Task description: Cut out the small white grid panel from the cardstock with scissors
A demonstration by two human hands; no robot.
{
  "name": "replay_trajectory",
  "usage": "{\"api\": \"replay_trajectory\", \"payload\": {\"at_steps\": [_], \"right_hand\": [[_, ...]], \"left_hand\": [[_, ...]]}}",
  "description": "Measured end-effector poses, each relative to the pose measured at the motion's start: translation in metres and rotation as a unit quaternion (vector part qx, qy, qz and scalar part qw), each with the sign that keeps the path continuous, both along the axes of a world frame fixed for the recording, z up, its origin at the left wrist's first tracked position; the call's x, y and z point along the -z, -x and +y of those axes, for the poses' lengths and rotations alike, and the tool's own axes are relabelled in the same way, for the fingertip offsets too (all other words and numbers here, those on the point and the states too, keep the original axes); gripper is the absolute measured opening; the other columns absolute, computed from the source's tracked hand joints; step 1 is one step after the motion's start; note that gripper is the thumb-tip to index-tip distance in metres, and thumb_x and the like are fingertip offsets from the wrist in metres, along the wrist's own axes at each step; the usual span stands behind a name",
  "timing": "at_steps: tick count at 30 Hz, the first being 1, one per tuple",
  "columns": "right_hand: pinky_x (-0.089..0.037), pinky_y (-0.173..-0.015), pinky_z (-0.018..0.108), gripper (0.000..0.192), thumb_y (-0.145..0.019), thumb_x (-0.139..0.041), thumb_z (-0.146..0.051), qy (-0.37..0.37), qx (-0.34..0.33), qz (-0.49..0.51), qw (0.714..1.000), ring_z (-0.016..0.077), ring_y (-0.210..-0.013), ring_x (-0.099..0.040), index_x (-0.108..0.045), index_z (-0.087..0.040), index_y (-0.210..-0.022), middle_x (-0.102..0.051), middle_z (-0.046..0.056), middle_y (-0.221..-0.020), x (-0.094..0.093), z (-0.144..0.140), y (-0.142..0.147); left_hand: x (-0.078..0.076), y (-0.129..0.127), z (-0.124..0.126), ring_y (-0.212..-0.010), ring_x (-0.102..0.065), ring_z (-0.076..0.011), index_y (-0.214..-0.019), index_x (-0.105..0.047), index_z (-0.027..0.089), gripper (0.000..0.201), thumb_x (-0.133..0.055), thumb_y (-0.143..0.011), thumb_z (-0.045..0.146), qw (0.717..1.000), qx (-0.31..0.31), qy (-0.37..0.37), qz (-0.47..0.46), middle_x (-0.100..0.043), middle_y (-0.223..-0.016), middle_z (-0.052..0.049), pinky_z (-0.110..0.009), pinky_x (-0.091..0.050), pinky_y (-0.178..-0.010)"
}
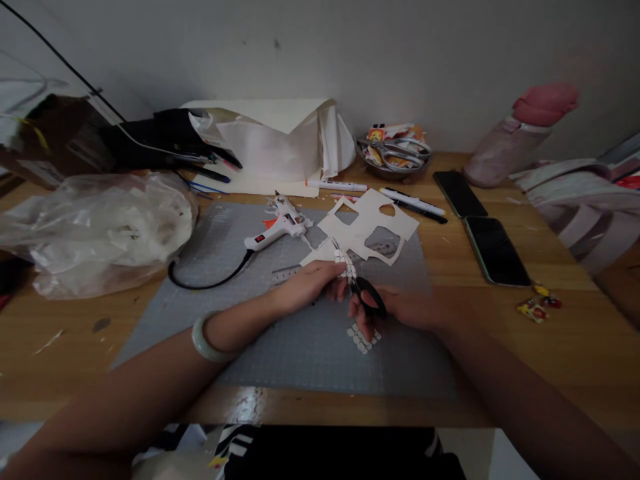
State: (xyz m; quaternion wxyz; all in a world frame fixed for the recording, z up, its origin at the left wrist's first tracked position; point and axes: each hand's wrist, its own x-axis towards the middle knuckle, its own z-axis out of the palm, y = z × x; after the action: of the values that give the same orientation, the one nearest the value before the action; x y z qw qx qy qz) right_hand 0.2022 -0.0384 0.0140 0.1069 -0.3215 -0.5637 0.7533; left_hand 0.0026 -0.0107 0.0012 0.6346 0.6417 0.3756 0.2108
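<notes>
The left hand is pinching a white piece. The right hand is gripping scissors. A tiled piece is lying on the mat.

A plain grey wall stood from 10 o'clock to 2 o'clock, and it carried small dark marks near 11 o'clock. Before it was the wooden tabletop, light brown with visible grain. The light was rather dim; a bright reflection lay near the front edge at 7 o'clock. Below, at 5 o'clock, a pale surface appeared, possibly the floor.
</notes>
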Motion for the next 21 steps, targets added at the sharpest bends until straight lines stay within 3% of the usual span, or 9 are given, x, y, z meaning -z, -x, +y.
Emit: {"api": "replay_trajectory", "payload": {"at_steps": [8,16,18,21], "right_hand": [[-0.041,-0.051,0.024,0.045,-0.089,-0.047,-0.06,0.018,0.015,-0.002,1.0,0.0121,-0.059,-0.057,-0.055,-0.016,-0.085,-0.063,0.003,-0.068,-0.002,-0.001,0.0],[-0.045,-0.049,0.023,0.045,-0.088,-0.049,-0.061,0.027,0.05,0.039,0.998,0.0128,-0.06,-0.06,-0.053,-0.016,-0.09,-0.065,0.003,-0.07,0.011,-0.001,-0.002],[-0.044,-0.048,0.023,0.044,-0.088,-0.049,-0.062,0.003,0.077,0.019,0.997,0.0117,-0.055,-0.057,-0.052,-0.017,-0.088,-0.063,0.001,-0.067,0.013,0.001,-0.003],[-0.045,-0.051,0.024,0.039,-0.089,-0.049,-0.057,-0.098,0.144,-0.082,0.981,0.0125,-0.057,-0.056,-0.053,-0.019,-0.084,-0.062,0.002,-0.069,0.014,0.005,-0.006]], "left_hand": [[-0.005,0.0,0.0,-0.057,-0.046,-0.0133,-0.053,-0.051,0.018,0.049,-0.037,-0.089,0.048,1.0,0.001,0.003,-0.009,-0.054,-0.056,-0.002,-0.026,-0.036,-0.058],[-0.004,0.0,0.0,-0.057,-0.047,-0.013,-0.054,-0.053,0.017,0.047,-0.04,-0.089,0.047,1.0,-0.005,0.009,-0.022,-0.054,-0.056,-0.002,-0.025,-0.039,-0.058],[-0.005,-0.001,0.0,-0.056,-0.047,-0.0126,-0.056,-0.054,0.017,0.046,-0.041,-0.089,0.046,1.0,-0.013,0.018,-0.019,-0.056,-0.057,-0.001,-0.025,-0.039,-0.058],[-0.006,-0.001,-0.001,-0.056,-0.047,-0.0121,-0.058,-0.056,0.016,0.044,-0.042,-0.089,0.045,0.999,-0.021,0.031,-0.031,-0.057,-0.059,-0.001,-0.025,-0.04,-0.059]]}}
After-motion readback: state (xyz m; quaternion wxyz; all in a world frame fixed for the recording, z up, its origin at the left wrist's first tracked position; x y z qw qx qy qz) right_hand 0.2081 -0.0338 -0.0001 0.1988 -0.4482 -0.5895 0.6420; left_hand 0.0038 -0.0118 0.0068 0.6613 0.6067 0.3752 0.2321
